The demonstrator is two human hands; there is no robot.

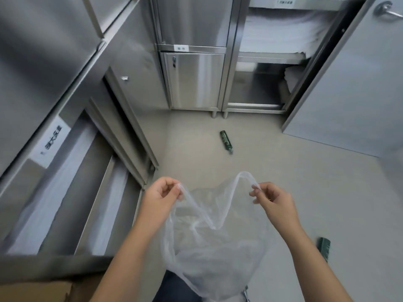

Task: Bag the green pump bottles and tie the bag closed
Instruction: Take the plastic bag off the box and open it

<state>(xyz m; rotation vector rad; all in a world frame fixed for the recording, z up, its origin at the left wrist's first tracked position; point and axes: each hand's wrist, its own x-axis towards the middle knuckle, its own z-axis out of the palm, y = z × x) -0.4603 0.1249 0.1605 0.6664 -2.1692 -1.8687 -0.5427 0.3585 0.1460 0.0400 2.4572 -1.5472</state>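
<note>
Stainless steel cabinets [194,79] along back wall, one open door [349,83] at right. White folded linen stack [281,33] on open shelf (label text unreadable). Brown cardboard box [35,290] bottom left. Grey floor [305,182].

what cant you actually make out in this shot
- Near green bottle: head view, lower part hidden behind the right forearm.
- Clear bag: bottom cut off by the frame edge, contents unclear.
- Cabinet labels: too small and blurred to read.
- Far green bottle: label too small.
</note>
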